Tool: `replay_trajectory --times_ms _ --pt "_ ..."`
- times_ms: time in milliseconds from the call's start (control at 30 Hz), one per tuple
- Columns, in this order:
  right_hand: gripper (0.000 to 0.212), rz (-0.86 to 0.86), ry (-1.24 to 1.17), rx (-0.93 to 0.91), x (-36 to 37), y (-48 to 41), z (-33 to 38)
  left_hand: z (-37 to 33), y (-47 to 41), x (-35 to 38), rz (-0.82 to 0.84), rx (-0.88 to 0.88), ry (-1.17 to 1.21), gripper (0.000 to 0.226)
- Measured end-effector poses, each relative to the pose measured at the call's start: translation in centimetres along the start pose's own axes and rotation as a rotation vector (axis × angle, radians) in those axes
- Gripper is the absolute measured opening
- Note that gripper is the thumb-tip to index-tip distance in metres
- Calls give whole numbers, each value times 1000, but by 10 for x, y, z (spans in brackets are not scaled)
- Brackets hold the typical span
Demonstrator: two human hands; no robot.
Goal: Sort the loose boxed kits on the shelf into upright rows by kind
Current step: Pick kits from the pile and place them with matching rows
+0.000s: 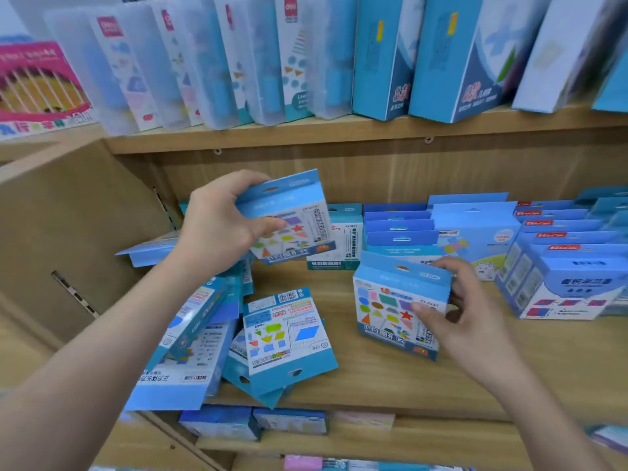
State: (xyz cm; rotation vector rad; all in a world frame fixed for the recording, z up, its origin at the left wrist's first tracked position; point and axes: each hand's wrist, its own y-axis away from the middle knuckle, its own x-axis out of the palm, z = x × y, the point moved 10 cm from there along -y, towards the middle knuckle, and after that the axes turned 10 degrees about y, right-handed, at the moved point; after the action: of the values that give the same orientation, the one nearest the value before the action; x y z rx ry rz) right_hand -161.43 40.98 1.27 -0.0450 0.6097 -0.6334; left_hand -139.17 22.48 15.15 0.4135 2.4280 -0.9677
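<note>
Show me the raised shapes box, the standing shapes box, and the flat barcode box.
raised shapes box (292, 229): head view, on its printed front face.
standing shapes box (387, 307): head view, on its printed front face.
flat barcode box (282, 334): head view, on its upturned back panel.

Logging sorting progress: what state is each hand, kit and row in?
left hand: grips the lifted shapes kit.
right hand: holds the second shapes kit.
lifted shapes kit: in the air, tilted.
second shapes kit: upright, front facing out.
loose pile: lying flat, overlapping, unsorted.
rows at right: upright, lined up.
</note>
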Motion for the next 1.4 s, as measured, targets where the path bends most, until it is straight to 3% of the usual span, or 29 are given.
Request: replay_trajectory --times_ms 67,267,467,600,667,800,867,933,1067,1133,1200,1300,1400 --pt "48 4 8 56 10 0 -13 -2 -2 7 24 26 6 52" --pt "43 -101 -337 369 8 15 -72 1 -4 19 78 35 46 48" --pt "38 -58 -275 649 31 41 -114 8 -5 37 166 33 22 45" --pt "42 84 493 490 15 33 -101 14 -1 50 233 97 -66 50" --pt "51 68 714 344 9 21 -74 12 3 57 276 187 -131 54" --pt "68 111 440 -102 32 -17 34 3 15 67 340 370 -242 49" --pt "76 191 490 -313 62 -35 83 1 18 70 354 412 -264 48" --pt "70 169 600 -442 84 -57 112 3 16 69 343 401 -278 50" --pt "40 104 501 -397 92 -100 119 31 -15 38 336 121 -129 54" --pt "32 113 428 -309 93 -116 108 52 -38 18 317 -11 -53 44" --pt "29 123 408 -236 96 -129 99 75 -59 16 349 -29 -280 39" --pt "26 159 421 -157 103 -140 88 109 -70 49 545 -28 -687 45" --pt "25 164 435 -119 105 -146 82 121 -77 72 597 -28 -780 44"
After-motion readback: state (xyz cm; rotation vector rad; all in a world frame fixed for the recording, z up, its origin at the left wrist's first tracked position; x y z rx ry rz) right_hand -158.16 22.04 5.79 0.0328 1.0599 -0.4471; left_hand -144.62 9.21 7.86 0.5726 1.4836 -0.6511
